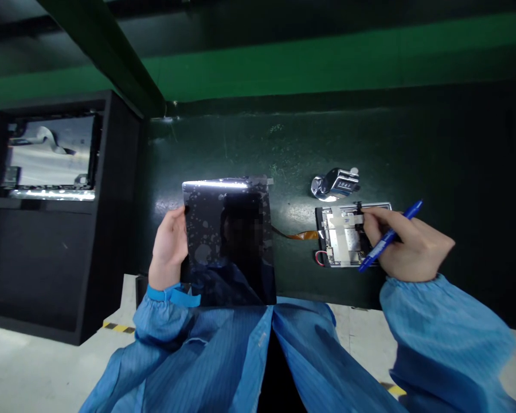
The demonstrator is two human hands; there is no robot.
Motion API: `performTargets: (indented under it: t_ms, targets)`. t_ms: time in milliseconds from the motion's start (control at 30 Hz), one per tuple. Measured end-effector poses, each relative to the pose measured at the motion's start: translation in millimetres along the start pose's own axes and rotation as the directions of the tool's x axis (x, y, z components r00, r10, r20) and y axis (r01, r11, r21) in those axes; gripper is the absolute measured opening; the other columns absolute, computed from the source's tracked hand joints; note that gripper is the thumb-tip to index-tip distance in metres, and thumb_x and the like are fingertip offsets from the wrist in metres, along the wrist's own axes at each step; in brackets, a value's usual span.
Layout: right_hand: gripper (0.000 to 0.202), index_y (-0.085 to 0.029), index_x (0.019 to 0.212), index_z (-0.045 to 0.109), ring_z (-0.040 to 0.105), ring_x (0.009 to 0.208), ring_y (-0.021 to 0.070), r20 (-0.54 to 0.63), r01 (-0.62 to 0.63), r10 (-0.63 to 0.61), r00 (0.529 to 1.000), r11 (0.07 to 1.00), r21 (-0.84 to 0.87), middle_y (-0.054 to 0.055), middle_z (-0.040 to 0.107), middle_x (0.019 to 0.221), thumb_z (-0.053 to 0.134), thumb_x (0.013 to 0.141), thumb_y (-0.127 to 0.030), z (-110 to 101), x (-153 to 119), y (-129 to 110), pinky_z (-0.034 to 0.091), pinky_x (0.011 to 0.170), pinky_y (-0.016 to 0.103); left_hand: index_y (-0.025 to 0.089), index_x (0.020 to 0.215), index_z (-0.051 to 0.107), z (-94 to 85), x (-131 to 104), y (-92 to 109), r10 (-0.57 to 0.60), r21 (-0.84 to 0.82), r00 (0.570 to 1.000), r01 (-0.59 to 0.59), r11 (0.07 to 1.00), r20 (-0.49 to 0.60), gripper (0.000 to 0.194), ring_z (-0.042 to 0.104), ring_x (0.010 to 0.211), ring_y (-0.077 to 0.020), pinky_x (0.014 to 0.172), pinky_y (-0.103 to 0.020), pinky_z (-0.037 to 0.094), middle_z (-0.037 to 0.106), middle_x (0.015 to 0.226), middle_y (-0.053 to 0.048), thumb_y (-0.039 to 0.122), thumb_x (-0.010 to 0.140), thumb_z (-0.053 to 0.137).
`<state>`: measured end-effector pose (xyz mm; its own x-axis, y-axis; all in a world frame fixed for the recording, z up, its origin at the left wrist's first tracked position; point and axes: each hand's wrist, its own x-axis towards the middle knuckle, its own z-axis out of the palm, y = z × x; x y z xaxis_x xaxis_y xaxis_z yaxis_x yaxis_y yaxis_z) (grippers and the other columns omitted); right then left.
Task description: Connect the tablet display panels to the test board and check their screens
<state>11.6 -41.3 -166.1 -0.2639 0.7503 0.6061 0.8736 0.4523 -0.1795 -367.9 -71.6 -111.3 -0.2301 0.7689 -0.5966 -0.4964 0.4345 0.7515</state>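
Observation:
My left hand [169,246] grips the left edge of a dark, glossy screen panel [241,241], whose film shows bubbles. An orange flat cable [303,235] runs from the panel's right side to a small circuit assembly [346,238] with pale tape across it and a red wire at its lower left. My right hand [408,244] holds a blue pen [389,236], slanted between its fingers. The thumb and fingertips of that hand are pressed together at the assembly's upper right; whether they also pinch a part there is too small to tell.
A chrome counter [336,183] with number dials stands just behind the assembly on the dark green table [227,137]. At the left, a black shelf box [116,189] holds a metal-backed panel [51,149] with a pale cable. A green beam slants above it.

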Motion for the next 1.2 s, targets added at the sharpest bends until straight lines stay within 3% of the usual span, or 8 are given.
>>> performTargets:
  t_ms: [200,500,900,1200]
  targets:
    - [0.021,-0.018,0.094,0.078,0.059,0.051,0.0147,0.070,-0.086,0.087,0.994,0.996,-0.009,0.006,0.070,0.066,0.063,0.092,-0.032,0.1,-1.3,0.1,0.043,0.049,0.024,0.024,0.091,0.075,1.3,-0.3,0.1,0.008,-0.012,1.000,-0.009,1.000,-0.016,0.025,0.066,0.119,-0.0286,0.100,-0.043,0.054,0.077,0.098,-0.007,0.035,0.083,0.055]
    - [0.022,-0.017,0.089,0.079,0.058,0.047,0.0141,-0.001,-0.069,0.069,0.998,0.997,-0.019,0.006,0.068,0.061,0.063,0.090,-0.032,3.7,-2.3,1.6,0.041,0.046,0.023,0.024,0.089,0.076,4.1,-1.6,1.4,0.013,0.003,0.999,-0.013,1.000,-0.030,0.025,0.066,0.121,-0.0289,0.101,-0.043,0.054,0.078,0.099,-0.007,0.034,0.083,0.053]
    - [0.028,-0.014,0.094,0.079,0.062,0.054,0.0162,0.126,-0.140,0.142,0.982,0.990,-0.027,0.009,0.073,0.069,0.059,0.094,-0.034,-2.4,-0.3,-4.4,0.045,0.051,0.025,0.023,0.089,0.075,5.5,-2.6,-0.1,0.063,-0.043,0.998,-0.062,0.997,0.002,0.024,0.061,0.129,-0.0285,0.105,-0.041,0.052,0.077,0.104,-0.006,0.030,0.085,0.053]
    - [0.021,-0.007,0.095,0.078,0.059,0.052,0.0150,0.056,-0.033,0.032,0.998,0.999,0.021,0.010,0.071,0.068,0.065,0.091,-0.023,-0.8,-0.2,-3.5,0.044,0.050,0.024,0.020,0.096,0.074,3.8,-1.6,0.2,0.053,-0.045,0.999,-0.053,0.998,-0.004,0.031,0.059,0.132,-0.0267,0.108,-0.041,0.050,0.076,0.111,-0.006,0.025,0.091,0.044]
